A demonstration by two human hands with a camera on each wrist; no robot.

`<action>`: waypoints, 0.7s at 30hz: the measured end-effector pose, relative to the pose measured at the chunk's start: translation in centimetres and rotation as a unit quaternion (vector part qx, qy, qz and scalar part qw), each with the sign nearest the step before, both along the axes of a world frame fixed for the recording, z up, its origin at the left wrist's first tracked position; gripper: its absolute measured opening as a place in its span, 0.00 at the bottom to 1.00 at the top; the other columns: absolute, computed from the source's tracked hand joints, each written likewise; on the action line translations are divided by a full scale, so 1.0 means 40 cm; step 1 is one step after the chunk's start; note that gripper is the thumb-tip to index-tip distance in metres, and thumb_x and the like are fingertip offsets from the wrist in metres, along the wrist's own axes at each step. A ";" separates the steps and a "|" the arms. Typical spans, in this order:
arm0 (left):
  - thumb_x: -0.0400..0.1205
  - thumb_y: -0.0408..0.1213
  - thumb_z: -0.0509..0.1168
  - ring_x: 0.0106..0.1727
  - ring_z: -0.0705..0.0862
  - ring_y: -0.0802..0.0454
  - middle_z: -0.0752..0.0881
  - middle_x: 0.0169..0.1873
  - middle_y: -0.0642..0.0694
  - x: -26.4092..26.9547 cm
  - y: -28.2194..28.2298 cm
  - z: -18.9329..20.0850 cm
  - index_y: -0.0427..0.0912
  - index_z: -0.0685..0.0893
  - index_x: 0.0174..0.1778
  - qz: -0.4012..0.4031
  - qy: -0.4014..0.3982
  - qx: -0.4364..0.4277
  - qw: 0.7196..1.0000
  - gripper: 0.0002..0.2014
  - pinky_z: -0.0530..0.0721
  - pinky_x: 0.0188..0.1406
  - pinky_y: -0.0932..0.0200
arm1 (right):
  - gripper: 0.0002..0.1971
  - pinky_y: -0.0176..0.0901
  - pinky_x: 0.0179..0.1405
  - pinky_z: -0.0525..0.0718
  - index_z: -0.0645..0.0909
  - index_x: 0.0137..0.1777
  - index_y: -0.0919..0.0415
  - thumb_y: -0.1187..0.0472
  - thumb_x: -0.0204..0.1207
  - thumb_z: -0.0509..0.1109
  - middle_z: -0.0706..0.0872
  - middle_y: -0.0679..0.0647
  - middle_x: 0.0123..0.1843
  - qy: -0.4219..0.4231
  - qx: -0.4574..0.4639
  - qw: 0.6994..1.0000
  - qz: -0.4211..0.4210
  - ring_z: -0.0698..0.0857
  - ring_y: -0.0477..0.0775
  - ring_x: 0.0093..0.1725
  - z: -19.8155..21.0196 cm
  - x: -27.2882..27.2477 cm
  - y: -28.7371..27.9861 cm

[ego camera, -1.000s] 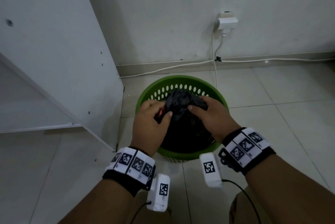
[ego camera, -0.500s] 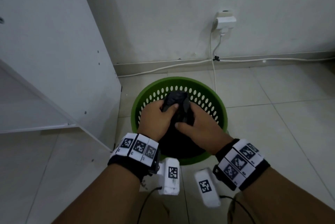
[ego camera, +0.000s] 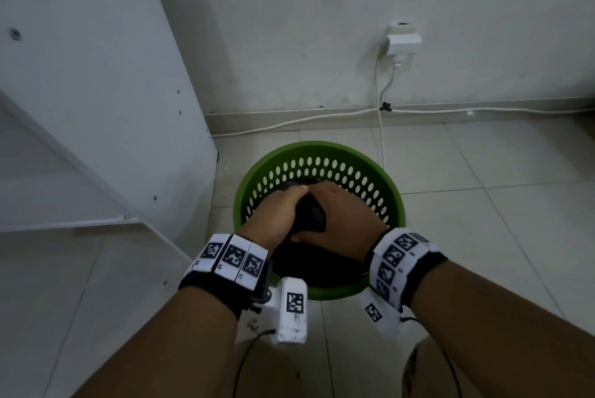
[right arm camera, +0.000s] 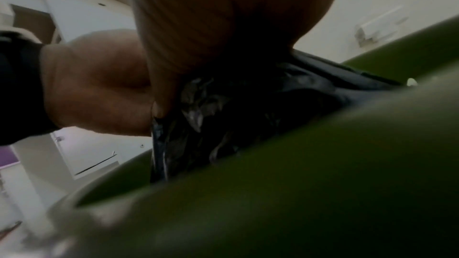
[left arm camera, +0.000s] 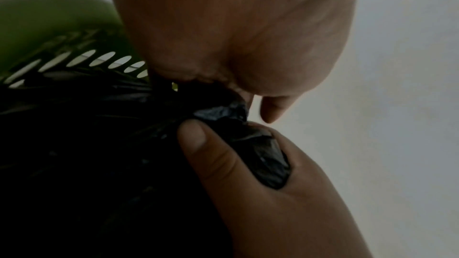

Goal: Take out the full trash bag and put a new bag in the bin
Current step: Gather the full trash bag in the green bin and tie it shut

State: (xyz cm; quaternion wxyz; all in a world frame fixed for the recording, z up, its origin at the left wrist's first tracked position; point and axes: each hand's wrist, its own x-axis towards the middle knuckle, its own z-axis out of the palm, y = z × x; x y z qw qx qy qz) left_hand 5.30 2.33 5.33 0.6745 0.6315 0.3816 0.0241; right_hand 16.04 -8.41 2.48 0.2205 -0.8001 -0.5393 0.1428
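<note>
A round green bin (ego camera: 391,191) with a perforated wall stands on the tiled floor by the wall. Inside it sits a full black trash bag (ego camera: 312,217), its top gathered into a bunch. My left hand (ego camera: 277,214) grips the bunched neck from the left, and my right hand (ego camera: 341,220) grips it from the right, both fists pressed together over the bin. In the left wrist view my thumb and fingers pinch the crumpled bag (left arm camera: 258,148) beside the bin wall (left arm camera: 49,26). In the right wrist view the bag (right arm camera: 223,109) hangs under both hands above the green rim (right arm camera: 323,164).
A white cabinet panel (ego camera: 96,91) stands close on the left of the bin. A wall socket with a plug (ego camera: 402,41) and white cables (ego camera: 289,122) run along the skirting behind it. Tiled floor (ego camera: 483,204) lies open to the right.
Both hands have closed in on the bag's top and squeezed it from a loose spread into a tight bunch. The view has come nearer to the bin.
</note>
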 end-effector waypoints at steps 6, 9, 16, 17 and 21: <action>0.91 0.50 0.53 0.47 0.88 0.57 0.88 0.40 0.49 -0.066 0.005 0.004 0.47 0.88 0.41 0.030 -0.039 0.252 0.967 0.22 0.81 0.43 0.72 | 0.18 0.35 0.42 0.81 0.85 0.48 0.46 0.34 0.67 0.75 0.88 0.41 0.42 0.092 0.012 0.992 -0.090 0.86 0.39 0.42 0.016 0.029 -0.006; 0.79 0.67 0.57 0.63 0.81 0.45 0.85 0.58 0.44 -0.145 0.020 -0.078 0.49 0.86 0.61 0.039 0.089 0.411 0.907 0.28 0.77 0.61 0.57 | 0.20 0.39 0.39 0.85 0.87 0.42 0.48 0.32 0.69 0.73 0.90 0.44 0.37 0.115 0.019 0.987 -0.106 0.88 0.41 0.37 0.014 0.044 -0.009; 0.44 0.69 0.86 0.78 0.74 0.46 0.72 0.79 0.48 -0.241 -0.075 -0.196 0.68 0.37 0.84 -0.006 0.062 0.179 0.982 0.80 0.82 0.71 0.38 | 0.31 0.58 0.44 0.90 0.84 0.41 0.70 0.36 0.72 0.73 0.90 0.63 0.38 0.234 0.063 0.956 -0.163 0.90 0.59 0.38 -0.007 0.002 0.000; 0.40 0.68 0.87 0.80 0.72 0.44 0.69 0.80 0.46 -0.241 -0.072 -0.203 0.68 0.31 0.83 -0.009 0.083 0.180 0.980 0.85 0.81 0.73 0.37 | 0.32 0.60 0.46 0.90 0.84 0.42 0.71 0.36 0.71 0.74 0.90 0.64 0.39 0.267 0.070 0.944 -0.182 0.90 0.60 0.39 -0.012 -0.007 0.000; 0.34 0.67 0.87 0.80 0.71 0.44 0.68 0.81 0.45 -0.248 -0.058 -0.209 0.67 0.23 0.81 -0.037 0.102 0.199 0.974 0.92 0.80 0.74 0.38 | 0.21 0.60 0.54 0.91 0.90 0.43 0.61 0.40 0.73 0.75 0.94 0.55 0.40 0.390 0.094 0.879 -0.257 0.93 0.56 0.42 -0.027 -0.035 -0.004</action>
